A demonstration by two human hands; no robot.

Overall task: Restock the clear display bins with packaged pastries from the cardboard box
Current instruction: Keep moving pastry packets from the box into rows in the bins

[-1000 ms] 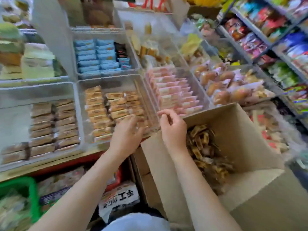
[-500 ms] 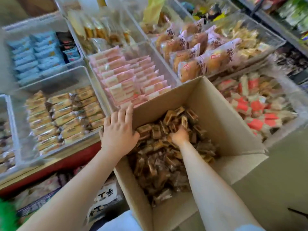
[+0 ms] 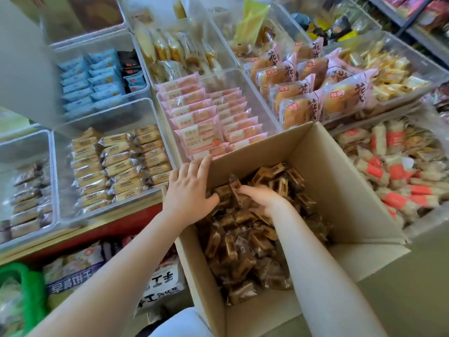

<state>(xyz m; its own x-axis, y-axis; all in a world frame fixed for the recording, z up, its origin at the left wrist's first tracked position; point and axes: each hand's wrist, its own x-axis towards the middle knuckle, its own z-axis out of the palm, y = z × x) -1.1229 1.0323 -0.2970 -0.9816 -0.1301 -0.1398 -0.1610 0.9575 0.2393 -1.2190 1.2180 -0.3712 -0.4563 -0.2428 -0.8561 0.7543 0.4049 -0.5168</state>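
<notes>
Brown clear-wrapped pastries fill the open brown cardboard box, heaped directly under the right hand, whose grip curls down into the pile around several packets. The left hand lies with a flat, wide grip on the box's near-left rim, just below the clear plastic display bin of pink packets.

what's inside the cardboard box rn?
Cardboard box holds a loose pile of brown-wrapped pastries. Right hand is buried in them, fingers hidden. Left hand rests on the rim. Box bottom is covered.
</notes>
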